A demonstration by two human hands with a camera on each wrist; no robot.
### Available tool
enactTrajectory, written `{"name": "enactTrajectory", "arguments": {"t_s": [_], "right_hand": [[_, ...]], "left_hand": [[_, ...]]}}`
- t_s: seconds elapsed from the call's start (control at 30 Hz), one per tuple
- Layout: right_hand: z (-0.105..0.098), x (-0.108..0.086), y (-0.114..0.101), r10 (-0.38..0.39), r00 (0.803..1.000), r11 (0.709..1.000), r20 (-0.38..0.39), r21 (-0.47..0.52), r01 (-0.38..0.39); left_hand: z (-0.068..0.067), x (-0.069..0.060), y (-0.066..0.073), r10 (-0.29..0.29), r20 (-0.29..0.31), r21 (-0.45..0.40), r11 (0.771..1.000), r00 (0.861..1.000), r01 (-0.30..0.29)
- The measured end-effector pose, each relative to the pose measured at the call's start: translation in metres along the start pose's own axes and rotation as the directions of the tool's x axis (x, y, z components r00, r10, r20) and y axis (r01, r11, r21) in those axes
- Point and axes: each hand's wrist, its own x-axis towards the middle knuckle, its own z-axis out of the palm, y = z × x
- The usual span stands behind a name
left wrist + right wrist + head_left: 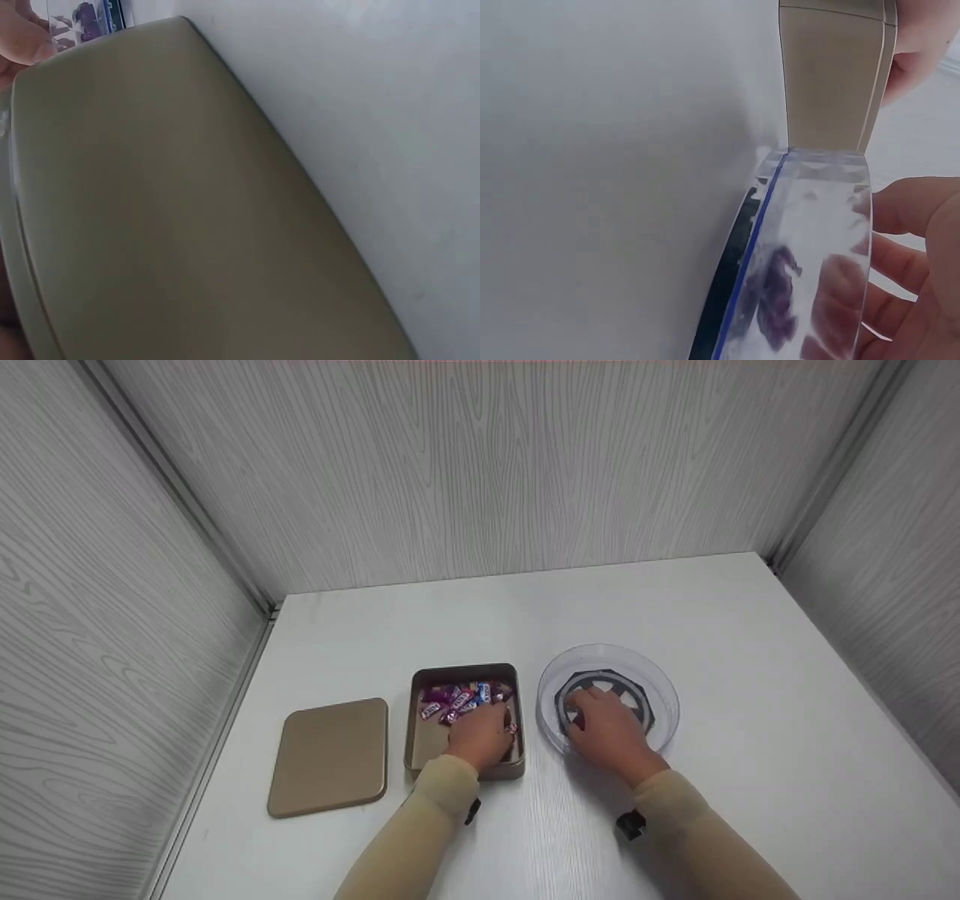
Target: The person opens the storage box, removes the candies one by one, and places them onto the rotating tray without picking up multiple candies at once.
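Note:
My left hand [480,735] reaches down into the right part of a square tin [411,727], which holds several wrapped candies [459,703]. A wrapper [512,727] shows beside its fingers; whether they grip it is hidden. My right hand [609,733] is inside a round clear container [666,690] with a dark, spoked pattern at its base, its fingers loosely bent and apart. Through the clear wall, the right wrist view shows a purple wrapped piece [776,300] near the fingers [836,296]. In the left wrist view the tin's side [180,195] hides most of the left hand [22,34].
The tin's square gold lid [330,757] lies flat to the left of the tin. Grey wood-grain panels [487,465] enclose the white table [750,660] at the back and both sides. The tin and the round container stand side by side with a narrow gap.

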Motion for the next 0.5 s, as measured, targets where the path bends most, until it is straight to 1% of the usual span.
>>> {"name": "enactTrajectory", "arguments": {"t_s": [0.07,0.17,0.3,0.5], "right_hand": [[0.0011,-0.0009,-0.0008,0.007,1.000,1.000,0.010,0.009,-0.007],[0.0024,-0.0015,-0.0013,0.014,1.000,1.000,0.018,0.019,-0.014],[0.0029,-0.0012,-0.0028,0.008,1.000,1.000,0.008,0.021,-0.008],[0.0037,-0.0014,-0.0044,-0.025,1.000,0.999,-0.005,0.022,0.025]], "left_hand": [[0.0012,0.0008,0.0014,-0.005,0.006,0.018,1.000,1.000,0.005],[0.0030,0.0015,0.0026,0.004,-0.010,0.040,0.999,1.000,-0.003],[0.0050,0.0022,0.0023,0.018,-0.049,0.034,0.999,0.999,-0.016],[0.0060,0.0022,0.0019,0.012,-0.063,0.017,1.000,0.998,-0.011]]}}
